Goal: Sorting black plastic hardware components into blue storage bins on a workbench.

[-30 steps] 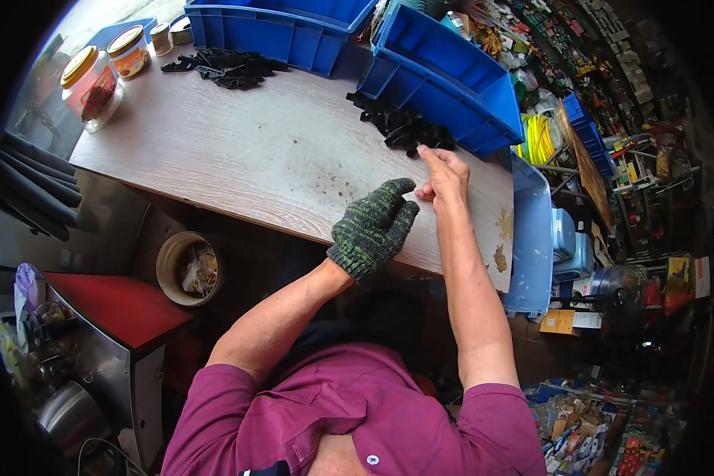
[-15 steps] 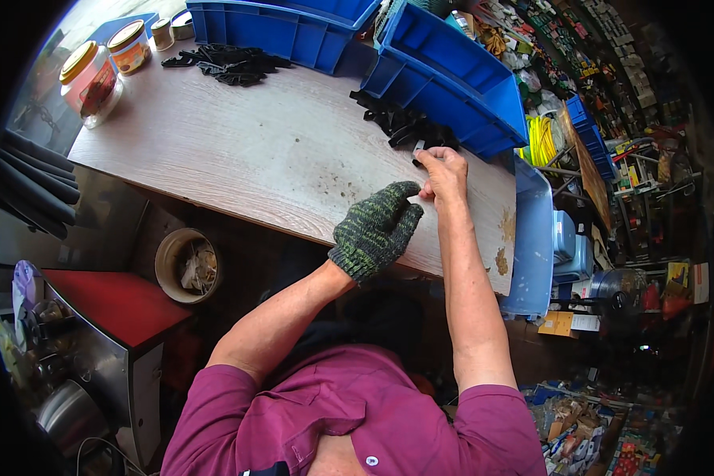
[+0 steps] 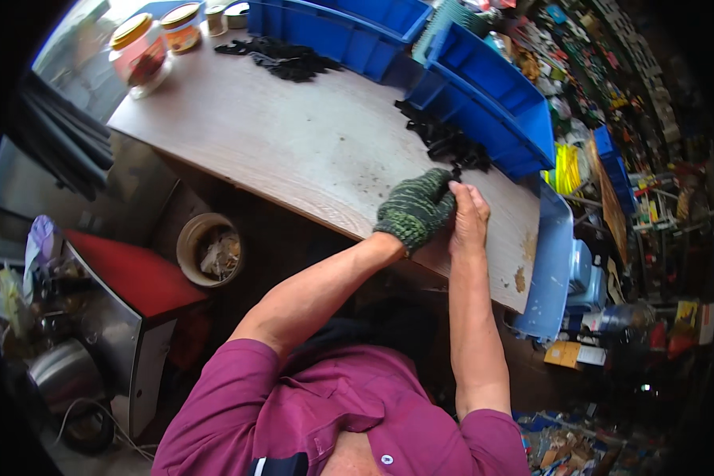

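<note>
Two hands meet at the table (image 3: 293,151) edge: the gloved left hand (image 3: 415,208) curls shut against the bare right hand (image 3: 468,218), pinching a small black part between them (mostly hidden). It looks light, stiff, easily dropped; fingertip grip suits it. More black parts (image 3: 452,143) lie beside a blue plastic bin (image 3: 492,95).

gloved left hand (image 3: 415,210) and bare right hand (image 3: 468,218) meet near the table's (image 3: 293,143) near edge — black parts (image 3: 444,143) piled just beyond, against a blue bin (image 3: 492,103).
</note>
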Available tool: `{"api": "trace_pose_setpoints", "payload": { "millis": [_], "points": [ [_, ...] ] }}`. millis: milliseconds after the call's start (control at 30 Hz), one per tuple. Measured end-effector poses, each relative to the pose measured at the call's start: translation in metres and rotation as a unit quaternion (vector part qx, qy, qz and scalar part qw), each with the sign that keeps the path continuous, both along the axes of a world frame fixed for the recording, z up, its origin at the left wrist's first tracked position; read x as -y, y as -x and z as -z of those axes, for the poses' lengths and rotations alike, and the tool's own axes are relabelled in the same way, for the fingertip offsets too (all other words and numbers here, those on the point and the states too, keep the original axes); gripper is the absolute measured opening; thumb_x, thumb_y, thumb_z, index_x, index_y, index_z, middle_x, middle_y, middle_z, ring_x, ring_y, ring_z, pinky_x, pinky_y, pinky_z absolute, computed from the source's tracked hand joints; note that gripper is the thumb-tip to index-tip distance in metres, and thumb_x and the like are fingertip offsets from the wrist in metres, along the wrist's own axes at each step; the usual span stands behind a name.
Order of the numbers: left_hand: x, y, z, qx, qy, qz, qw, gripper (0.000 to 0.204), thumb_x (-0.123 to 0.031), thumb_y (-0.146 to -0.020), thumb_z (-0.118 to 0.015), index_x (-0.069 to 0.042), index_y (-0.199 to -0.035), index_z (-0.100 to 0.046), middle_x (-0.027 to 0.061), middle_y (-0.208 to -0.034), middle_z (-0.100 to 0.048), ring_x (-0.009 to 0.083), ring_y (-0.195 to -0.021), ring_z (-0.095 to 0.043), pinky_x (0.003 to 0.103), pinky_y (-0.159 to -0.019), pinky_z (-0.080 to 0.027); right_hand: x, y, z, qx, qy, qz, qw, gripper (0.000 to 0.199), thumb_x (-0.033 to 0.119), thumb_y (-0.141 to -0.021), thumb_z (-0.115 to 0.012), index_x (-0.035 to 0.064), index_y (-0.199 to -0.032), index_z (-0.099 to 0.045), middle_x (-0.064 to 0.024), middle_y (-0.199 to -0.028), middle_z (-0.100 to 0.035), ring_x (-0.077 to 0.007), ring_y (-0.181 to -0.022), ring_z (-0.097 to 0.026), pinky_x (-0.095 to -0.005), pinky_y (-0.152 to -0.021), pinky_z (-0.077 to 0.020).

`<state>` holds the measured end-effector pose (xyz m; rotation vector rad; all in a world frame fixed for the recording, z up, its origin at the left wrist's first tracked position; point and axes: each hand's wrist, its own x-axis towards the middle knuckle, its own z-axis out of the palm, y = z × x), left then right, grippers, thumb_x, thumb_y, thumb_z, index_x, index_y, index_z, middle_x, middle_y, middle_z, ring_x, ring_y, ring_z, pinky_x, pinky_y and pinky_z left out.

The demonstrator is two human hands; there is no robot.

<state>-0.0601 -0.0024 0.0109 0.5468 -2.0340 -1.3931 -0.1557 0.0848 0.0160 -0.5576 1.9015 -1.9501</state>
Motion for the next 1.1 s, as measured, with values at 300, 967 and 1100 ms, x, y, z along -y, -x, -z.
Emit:
{"api": "trace_pose_setpoints", "payload": {
  "millis": [300, 967, 1100],
  "points": [
    [0.003, -0.021, 0.004, -0.009, 0.037, 0.007, 0.999, 0.022, -0.029, -0.093, -0.059, -0.009, -0.102, -0.061, 0.019, -0.09, -0.069, 0.0417, -0.084, -0.066, 0.052, -0.074, -0.052, -0.005, -0.015, -0.003, 0.039, 0.036, -0.025, 0.998, 0.015, 0.021, -0.091, -0.07, 0.0082, -0.087, -0.064, 0.005, -0.074, -0.06, -0.0035, -0.061, -0.048, -0.0199, -0.057, -0.0363],
    [0.25, -0.106, 0.008, 0.199, 0.462, -0.192, 0.842, 0.043, -0.019, -0.087, -0.061, -0.013, -0.129, -0.057, 0.0156, -0.132, -0.057, 0.0398, -0.121, -0.053, 0.051, -0.099, -0.045, 0.012, -0.06, -0.011, 0.111, 0.01, -0.064, 0.992, 0.038, 0.039, -0.1, -0.049, 0.0117, -0.074, -0.045, 0.0007, -0.044, -0.03, -0.0129, -0.036, -0.038, -0.0379, -0.037, -0.0522],
    [0.248, -0.1, -0.001, 0.215, 0.43, -0.15, 0.864, 0.039, -0.019, -0.088, -0.06, -0.014, -0.126, -0.059, 0.0154, -0.13, -0.057, 0.0385, -0.122, -0.052, 0.051, -0.098, -0.045, 0.01, -0.06, -0.012, 0.095, 0.003, -0.072, 0.993, 0.035, 0.038, -0.099, -0.05, 0.0114, -0.077, -0.047, 0.0012, -0.044, -0.03, -0.0124, -0.036, -0.038, -0.0366, -0.037, -0.0524]
  ]
}}
